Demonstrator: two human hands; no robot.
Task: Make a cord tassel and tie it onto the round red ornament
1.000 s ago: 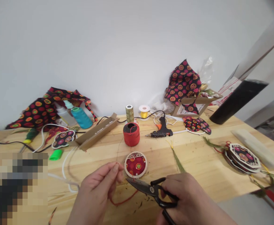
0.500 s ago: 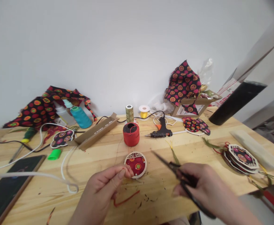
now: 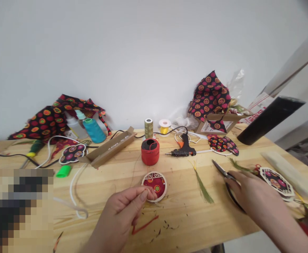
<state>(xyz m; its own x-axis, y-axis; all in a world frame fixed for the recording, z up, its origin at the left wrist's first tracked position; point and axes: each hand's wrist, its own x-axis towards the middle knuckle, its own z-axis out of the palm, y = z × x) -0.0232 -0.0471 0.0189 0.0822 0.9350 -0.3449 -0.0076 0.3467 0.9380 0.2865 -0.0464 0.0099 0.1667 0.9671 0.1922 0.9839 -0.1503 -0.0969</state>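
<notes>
My left hand (image 3: pixel 129 207) is closed in a pinch, with a speck of red at the fingertips. A red cord (image 3: pixel 145 225) shows below that hand, its end lying over the table. Just behind the fingertips lies a round pale-framed ornament (image 3: pixel 157 184) with red patterned fabric, partly covered by them. At the right, my right hand (image 3: pixel 248 188) has its fingers at the handles of black scissors (image 3: pixel 222 168), which lie low at the tabletop, blades pointing away to the left. A green tassel (image 3: pixel 203 186) with a yellow tie lies left of the scissors.
A red cord spool (image 3: pixel 150 156) stands behind the ornament, near a glue gun (image 3: pixel 182 149). Stacked ornaments (image 3: pixel 276 181) lie beyond my right hand. A cardboard tray (image 3: pixel 114 147), a teal thread cone (image 3: pixel 94 130) and a white cable (image 3: pixel 72 186) are left. Dark scraps dot the table.
My right hand has carried the scissors rightward and down to the table beside the stacked ornaments, uncovering the green tassel. My left hand keeps its pinch in nearly the same place.
</notes>
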